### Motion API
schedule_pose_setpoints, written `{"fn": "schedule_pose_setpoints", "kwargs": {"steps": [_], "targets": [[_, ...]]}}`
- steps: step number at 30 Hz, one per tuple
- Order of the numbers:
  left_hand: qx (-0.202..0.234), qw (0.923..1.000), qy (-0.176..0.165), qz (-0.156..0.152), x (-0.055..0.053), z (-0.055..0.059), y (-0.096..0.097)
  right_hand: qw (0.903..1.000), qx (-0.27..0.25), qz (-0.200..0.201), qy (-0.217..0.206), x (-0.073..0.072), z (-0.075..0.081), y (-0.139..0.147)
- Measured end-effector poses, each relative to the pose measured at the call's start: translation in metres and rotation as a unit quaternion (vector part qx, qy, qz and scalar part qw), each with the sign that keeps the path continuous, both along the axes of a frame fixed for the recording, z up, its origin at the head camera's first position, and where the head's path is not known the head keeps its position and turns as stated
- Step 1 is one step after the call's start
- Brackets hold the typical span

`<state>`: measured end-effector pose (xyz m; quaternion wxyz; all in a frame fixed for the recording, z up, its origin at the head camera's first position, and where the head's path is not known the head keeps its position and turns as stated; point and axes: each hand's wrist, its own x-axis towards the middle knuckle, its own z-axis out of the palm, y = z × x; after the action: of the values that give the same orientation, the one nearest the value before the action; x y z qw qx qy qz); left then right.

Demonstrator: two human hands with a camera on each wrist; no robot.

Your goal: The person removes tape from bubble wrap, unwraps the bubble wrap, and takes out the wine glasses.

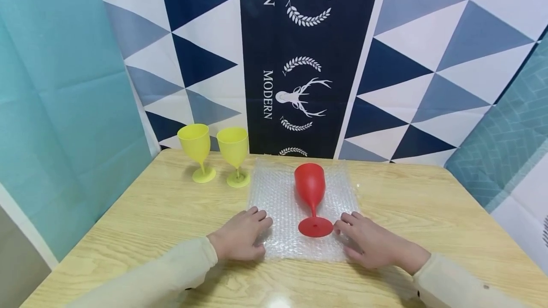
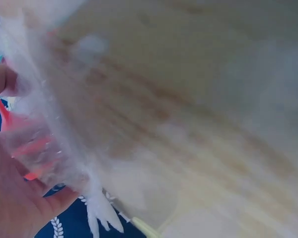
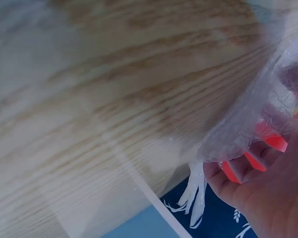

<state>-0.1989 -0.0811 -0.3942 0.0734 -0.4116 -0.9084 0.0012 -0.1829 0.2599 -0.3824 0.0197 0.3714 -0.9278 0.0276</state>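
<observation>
A red goblet [image 1: 310, 187] lies tilted on a sheet of bubble wrap [image 1: 278, 203], its round foot facing the front edge. At the sheet's left edge, my left hand [image 1: 244, 234] rests its bent fingertips on the plastic, thumb apart from them. My right hand [image 1: 368, 241] touches the right edge, with fingertips close to the goblet's foot; contact with it cannot be told. In the left wrist view, plastic [image 2: 44, 144] lies along the fingers. The right wrist view shows the sheet's edge [image 3: 233, 134] by the fingers and red pieces of the goblet between them.
Two yellow goblets [image 1: 197, 144] stand upright at the back left of the wooden table [image 1: 171, 213]. Behind the table hangs a patterned cloth [image 1: 299, 61] with triangles and deer heads. Teal cloth [image 1: 64, 84] hangs along the left side.
</observation>
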Motion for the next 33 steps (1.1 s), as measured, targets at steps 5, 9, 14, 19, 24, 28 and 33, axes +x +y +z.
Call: {"fn": "schedule_pose_setpoints", "kwargs": {"steps": [5,9,14,19,24,28,33], "targets": [[-0.027,0.9996,-0.011,-0.002,-0.005,0.009,0.005,0.9999,0.010,-0.010,0.003,0.002,-0.002,0.001],[-0.052,0.9986,-0.007,-0.001,-0.007,0.017,0.009,0.9999,0.014,-0.006,0.009,0.003,-0.003,0.001],[-0.073,0.9968,0.030,-0.004,-0.007,0.024,0.014,1.0000,0.007,0.000,0.005,0.002,-0.007,0.001],[-0.088,0.9958,0.026,0.002,-0.011,0.037,0.022,1.0000,0.003,-0.004,-0.004,-0.001,-0.008,0.000],[-0.095,0.9896,-0.092,0.054,-0.019,0.055,0.030,0.9999,0.004,-0.008,-0.012,-0.002,-0.006,-0.003],[-0.094,0.9715,-0.196,0.096,-0.031,0.065,0.037,0.9999,-0.002,-0.009,-0.009,-0.002,-0.006,-0.002],[-0.052,0.9537,-0.276,0.108,-0.046,0.073,0.045,0.9999,-0.001,-0.011,-0.001,-0.001,-0.005,0.000]]}}
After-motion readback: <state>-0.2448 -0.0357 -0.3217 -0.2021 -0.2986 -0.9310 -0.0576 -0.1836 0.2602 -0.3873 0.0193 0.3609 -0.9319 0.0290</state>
